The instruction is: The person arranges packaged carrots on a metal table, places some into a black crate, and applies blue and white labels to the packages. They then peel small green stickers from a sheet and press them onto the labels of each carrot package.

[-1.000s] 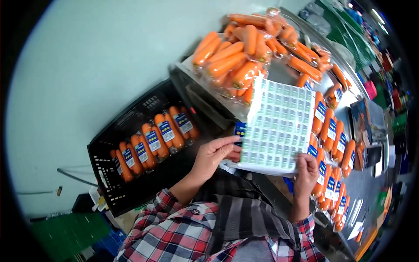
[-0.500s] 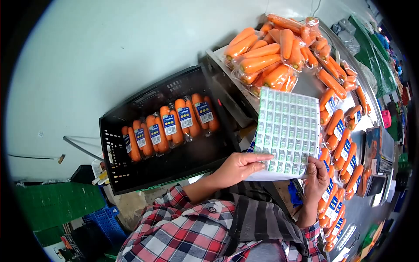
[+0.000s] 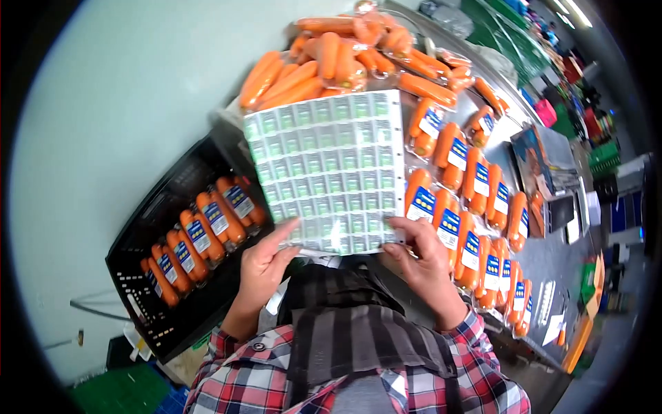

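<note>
A sheet of small green-and-white labels is held up in front of my chest, its printed side towards me. My left hand pinches the sheet's lower left corner between thumb and fingers. At the lower right corner, my right hand grips the edge in the same way. Behind the sheet's top edge lies a heap of bagged carrots, partly covered by it. Carrot packs with blue-and-white labels lie in rows just right of my right hand.
Left of me a black crate holds a row of labelled carrot packs. A metal table runs along the right, with a boxy machine on it. A pale wall stands on the left.
My view has turned to the right, so the crate sits further left. The label sheet is now squarer to me, and my left hand has shifted from its lower edge to the left corner.
</note>
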Demonstrator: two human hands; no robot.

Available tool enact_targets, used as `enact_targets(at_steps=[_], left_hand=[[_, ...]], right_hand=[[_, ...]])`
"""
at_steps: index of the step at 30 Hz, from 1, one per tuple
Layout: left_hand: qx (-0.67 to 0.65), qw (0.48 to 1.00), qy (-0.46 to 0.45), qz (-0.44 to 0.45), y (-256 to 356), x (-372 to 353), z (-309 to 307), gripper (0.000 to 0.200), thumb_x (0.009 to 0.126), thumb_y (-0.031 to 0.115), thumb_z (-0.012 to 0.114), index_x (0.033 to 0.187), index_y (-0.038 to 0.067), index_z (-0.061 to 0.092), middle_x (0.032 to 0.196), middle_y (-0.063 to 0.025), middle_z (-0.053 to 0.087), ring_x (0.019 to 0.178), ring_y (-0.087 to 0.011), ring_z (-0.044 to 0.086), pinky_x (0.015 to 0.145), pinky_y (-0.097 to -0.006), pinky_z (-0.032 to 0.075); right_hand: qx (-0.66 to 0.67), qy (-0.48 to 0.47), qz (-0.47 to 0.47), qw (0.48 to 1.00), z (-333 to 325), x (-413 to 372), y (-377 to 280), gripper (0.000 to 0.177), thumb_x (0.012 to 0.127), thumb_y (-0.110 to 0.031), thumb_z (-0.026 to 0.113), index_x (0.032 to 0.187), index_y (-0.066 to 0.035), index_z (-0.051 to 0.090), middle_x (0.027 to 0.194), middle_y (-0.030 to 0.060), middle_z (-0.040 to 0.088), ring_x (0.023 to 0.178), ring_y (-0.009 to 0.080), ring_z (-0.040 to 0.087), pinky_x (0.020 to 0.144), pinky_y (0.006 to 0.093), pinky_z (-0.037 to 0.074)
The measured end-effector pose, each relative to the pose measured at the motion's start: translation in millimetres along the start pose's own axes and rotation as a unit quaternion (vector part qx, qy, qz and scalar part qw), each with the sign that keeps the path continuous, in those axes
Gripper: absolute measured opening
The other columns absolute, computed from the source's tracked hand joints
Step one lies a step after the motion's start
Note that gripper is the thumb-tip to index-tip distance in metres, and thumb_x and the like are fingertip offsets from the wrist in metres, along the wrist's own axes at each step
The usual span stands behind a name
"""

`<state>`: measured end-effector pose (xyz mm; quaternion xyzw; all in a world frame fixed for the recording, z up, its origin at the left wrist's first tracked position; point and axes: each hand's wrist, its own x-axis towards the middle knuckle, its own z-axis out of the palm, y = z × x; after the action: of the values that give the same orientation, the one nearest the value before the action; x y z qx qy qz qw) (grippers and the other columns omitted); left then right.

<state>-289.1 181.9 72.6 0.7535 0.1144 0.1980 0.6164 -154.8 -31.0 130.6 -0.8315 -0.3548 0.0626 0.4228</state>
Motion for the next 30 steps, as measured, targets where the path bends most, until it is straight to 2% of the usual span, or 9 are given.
enact_targets(at_steps=[2, 5, 7, 9, 12, 16, 17, 21, 30], left_hand=[[-0.056, 0.998, 0.013, -0.027, -3.5, -0.7, 3.8, 0.039, 0.082, -0.006, 0.058, 0.12, 0.0, 0.054, 0.116, -0.01, 0.059, 0.103, -0.013, 0.055, 0.089, -0.0246, 0.042], [-0.228, 0.971, 0.002, -0.068, -2.7, -1.1, 5.1, 0.039, 0.082, -0.008, 0.056, 0.12, -0.002, 0.052, 0.117, -0.0105, 0.056, 0.103, -0.0132, 0.054, 0.089, -0.0244, 0.042], [-0.323, 0.943, -0.004, -0.074, -2.7, -0.1, 9.8, 0.042, 0.082, -0.009, 0.055, 0.123, -0.003, 0.049, 0.119, -0.011, 0.054, 0.104, -0.0133, 0.053, 0.089, -0.0245, 0.042], [-0.287, 0.954, -0.007, -0.081, 5.0, 3.9, 14.1, 0.045, 0.083, -0.009, 0.054, 0.127, -0.003, 0.044, 0.121, -0.0113, 0.053, 0.104, -0.0131, 0.053, 0.089, -0.0242, 0.042], [-0.207, 0.974, -0.039, -0.085, 19.2, 7.7, 21.8, 0.05, 0.085, -0.007, 0.053, 0.132, -0.003, 0.038, 0.121, -0.0098, 0.052, 0.102, -0.0105, 0.053, 0.087, -0.0219, 0.041], [-0.127, 0.987, -0.049, -0.08, 22.4, 7.7, 32.6, 0.046, 0.086, -0.003, 0.055, 0.13, -0.002, 0.041, 0.115, -0.0045, 0.054, 0.09, -0.0048, 0.052, 0.079, -0.0179, 0.042], [-0.115, 0.989, -0.048, -0.074, 25.0, 7.9, 37.7, 0.046, 0.086, -0.002, 0.056, 0.129, -0.001, 0.042, 0.114, -0.0039, 0.055, 0.089, -0.0042, 0.051, 0.077, -0.0175, 0.042], [-0.082, 0.993, -0.048, -0.065, 35.5, 5.3, 52.3, 0.044, 0.085, 0.0, 0.058, 0.127, 0.002, 0.047, 0.103, -0.0034, 0.06, 0.085, -0.0036, 0.052, 0.075, -0.0176, 0.042], [0.04, 0.996, -0.077, -0.013, 37.7, -10.4, 45.3, 0.042, 0.083, -0.001, 0.059, 0.124, 0.003, 0.051, 0.093, -0.0052, 0.065, 0.08, -0.0047, 0.055, 0.073, -0.0192, 0.044]], right_hand=[[-0.013, -0.007, -0.023, 1.0, -5.9, -1.9, 1.8, 0.037, 0.076, -0.003, 0.067, 0.11, -0.007, 0.055, 0.077, 0.0083, 0.049, 0.068, 0.0199, 0.051, 0.06, 0.0299, 0.042], [0.151, 0.001, -0.004, 0.988, -9.0, -9.6, 14.0, 0.037, 0.079, -0.002, 0.064, 0.114, -0.005, 0.053, 0.083, 0.0048, 0.052, 0.077, 0.0148, 0.054, 0.066, 0.0265, 0.045], [0.297, 0.005, 0.061, 0.953, -10.2, -8.5, 8.0, 0.038, 0.081, -0.002, 0.063, 0.117, -0.004, 0.051, 0.088, 0.0033, 0.053, 0.083, 0.0122, 0.054, 0.07, 0.0248, 0.045], [0.429, -0.003, 0.103, 0.898, -11.8, -5.7, 5.8, 0.041, 0.083, -0.001, 0.061, 0.121, -0.001, 0.047, 0.095, 0.0033, 0.054, 0.093, 0.0106, 0.054, 0.077, 0.0232, 0.046], [0.291, -0.004, 0.092, 0.952, -19.9, -5.3, 17.1, 0.042, 0.082, -0.001, 0.062, 0.121, -0.001, 0.047, 0.097, 0.0059, 0.053, 0.088, 0.0112, 0.055, 0.077, 0.0234, 0.045], [-0.024, -0.008, 0.022, 0.999, -46.3, 4.7, 13.4, 0.053, 0.069, -0.011, 0.074, 0.117, -0.003, 0.052, 0.108, 0.0112, 0.053, 0.103, 0.0263, 0.052, 0.089, 0.0335, 0.042], [-0.089, 0.06, -0.041, 0.993, -44.9, 6.5, 15.9, 0.059, 0.061, -0.017, 0.079, 0.114, -0.004, 0.054, 0.114, 0.0145, 0.049, 0.108, 0.032, 0.048, 0.091, 0.039, 0.04], [-0.07, 0.009, -0.186, 0.98, -42.3, 15.1, 13.3, 0.051, 0.063, -0.018, 0.077, 0.108, -0.006, 0.057, 0.117, 0.0142, 0.048, 0.11, 0.034, 0.044, 0.092, 0.0427, 0.037], [0.002, -0.118, -0.194, 0.974, -28.7, 13.6, 25.9, 0.039, 0.065, -0.016, 0.074, 0.1, -0.007, 0.059, 0.104, 0.0075, 0.055, 0.103, 0.0282, 0.048, 0.09, 0.0402, 0.035]])
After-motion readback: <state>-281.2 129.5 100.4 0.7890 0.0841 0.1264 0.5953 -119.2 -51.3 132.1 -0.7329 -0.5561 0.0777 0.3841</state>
